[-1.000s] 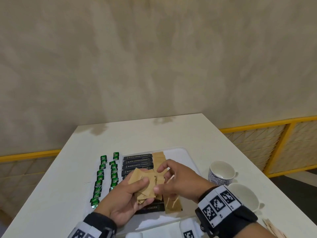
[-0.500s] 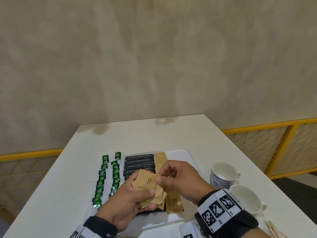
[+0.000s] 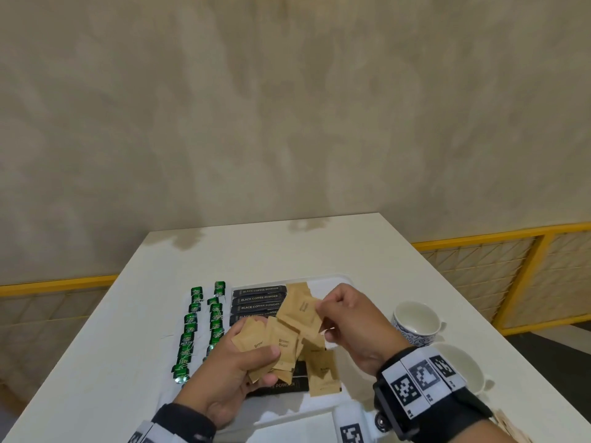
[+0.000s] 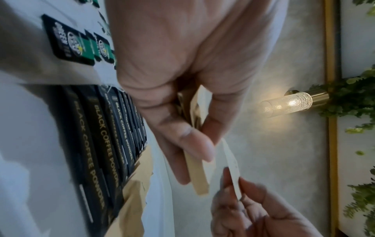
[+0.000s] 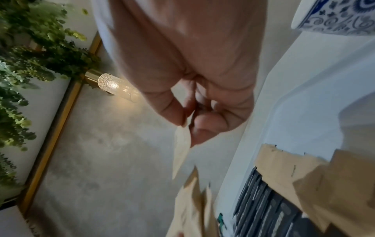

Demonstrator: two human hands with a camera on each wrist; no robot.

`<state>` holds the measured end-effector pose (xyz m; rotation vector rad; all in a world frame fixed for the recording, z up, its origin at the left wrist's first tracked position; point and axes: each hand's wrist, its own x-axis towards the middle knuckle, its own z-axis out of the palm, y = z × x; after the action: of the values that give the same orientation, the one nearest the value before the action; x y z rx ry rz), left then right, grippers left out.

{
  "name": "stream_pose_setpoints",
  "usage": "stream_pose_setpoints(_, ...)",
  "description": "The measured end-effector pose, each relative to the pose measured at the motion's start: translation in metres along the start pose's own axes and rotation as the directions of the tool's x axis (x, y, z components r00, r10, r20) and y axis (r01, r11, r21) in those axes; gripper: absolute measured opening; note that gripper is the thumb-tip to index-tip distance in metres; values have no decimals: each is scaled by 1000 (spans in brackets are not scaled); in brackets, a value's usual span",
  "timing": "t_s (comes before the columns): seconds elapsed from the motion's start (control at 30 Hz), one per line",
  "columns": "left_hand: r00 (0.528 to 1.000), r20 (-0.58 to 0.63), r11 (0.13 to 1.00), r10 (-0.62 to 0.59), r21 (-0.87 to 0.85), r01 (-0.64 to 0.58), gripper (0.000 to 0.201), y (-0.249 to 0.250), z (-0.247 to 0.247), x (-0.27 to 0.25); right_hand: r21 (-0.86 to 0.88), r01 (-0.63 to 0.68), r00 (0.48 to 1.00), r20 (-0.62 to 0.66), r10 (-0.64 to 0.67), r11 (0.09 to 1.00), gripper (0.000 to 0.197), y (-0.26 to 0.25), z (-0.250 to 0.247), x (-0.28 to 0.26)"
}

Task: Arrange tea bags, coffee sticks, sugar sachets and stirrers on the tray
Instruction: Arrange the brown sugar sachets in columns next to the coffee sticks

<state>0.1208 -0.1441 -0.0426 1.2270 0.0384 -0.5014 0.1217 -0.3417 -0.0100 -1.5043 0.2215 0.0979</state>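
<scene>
My left hand point(image 3: 243, 359) holds a fanned bunch of brown sugar sachets point(image 3: 278, 343) above the white tray point(image 3: 332, 278), thumb pressed on top. My right hand point(image 3: 345, 314) pinches one brown sachet point(image 3: 299, 310) by its edge, lifted just above and right of the bunch; the same pinch shows in the right wrist view point(image 5: 182, 149). Black coffee sticks point(image 3: 259, 297) lie in a row on the tray, with brown sachets point(image 3: 323, 375) laid beside them. Green tea bags point(image 3: 192, 324) lie in two columns to the left of the coffee sticks.
Two cups stand right of the tray: a blue-patterned one point(image 3: 415, 324) and a plain white one point(image 3: 460, 369). Wooden stirrers point(image 3: 511, 430) peek in at the bottom right corner. The white table point(image 3: 287, 247) ends at a beige wall. A yellow railing point(image 3: 511, 235) runs behind.
My right hand has drawn a single sachet out of the bunch and lifted it up and to the right. The left hand keeps its hold on the rest.
</scene>
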Motion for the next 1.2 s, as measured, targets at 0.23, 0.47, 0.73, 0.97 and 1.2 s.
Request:
stream_pose_setpoints(0.23,996,-88,1000,6,-5,-6,41,-2,-13,1,-19,-123,992,-44,122,992,40,10,-23,-3)
stream_pose_setpoints(0.47,997,-82,1000,-15,-8,14,44,-4,-13,2,19,-268,959,102,265,963,54,33,-26,-17)
stream_pose_setpoints(0.73,999,-10,997,-41,67,42,42,-14,5,2,36,-252,949,207,240,967,42,37,-16,-23)
stream_pose_setpoints(0.97,999,10,994,-53,95,52,44,-17,5,0,72,-333,926,210,313,940,19,41,-12,-29)
stream_pose_setpoints(1.2,998,-69,1000,8,21,-6,38,-1,-14,-8,-706,-150,988,-90,123,693,28,45,-26,-21)
